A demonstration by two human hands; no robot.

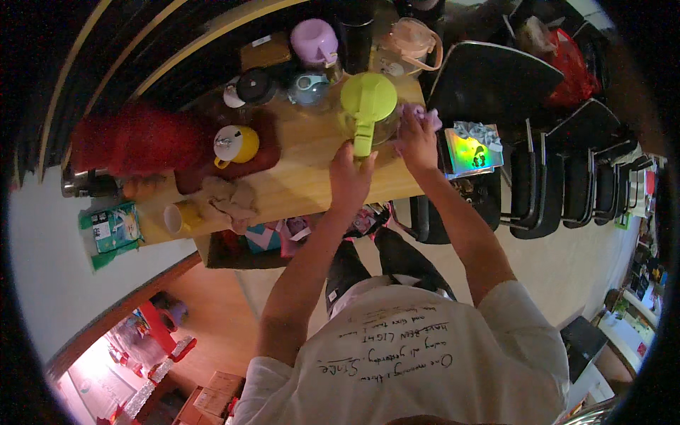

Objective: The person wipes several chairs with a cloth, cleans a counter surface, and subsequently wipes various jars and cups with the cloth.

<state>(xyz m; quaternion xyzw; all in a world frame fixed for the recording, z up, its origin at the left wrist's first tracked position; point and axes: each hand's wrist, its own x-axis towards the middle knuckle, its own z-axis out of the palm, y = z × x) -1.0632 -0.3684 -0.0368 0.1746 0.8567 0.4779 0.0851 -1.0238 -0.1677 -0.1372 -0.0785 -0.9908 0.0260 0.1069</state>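
A clear pitcher with a lime-green lid and handle (370, 101) stands on the wooden table (303, 183). At its handle is my left hand (351, 175), fingers curled around the lower end. My right hand (419, 146) presses a purple cloth (433, 119) near the pitcher's right side. Behind the pitcher are a bottle with a light blue lid (311, 89), a lilac-lidded bottle (314, 41) and a pitcher with a peach lid (411, 41). A yellow mug with a white lid (236, 146) rests on a dark red mat to the left.
On the left of the table lie a crumpled brown cloth (231, 202), a yellow cup (180, 218) and a green packet (114, 228). Black chairs (489, 85) and a shiny box (474, 149) are at the right. Below the table edge sits an open box (228, 257) holding packages.
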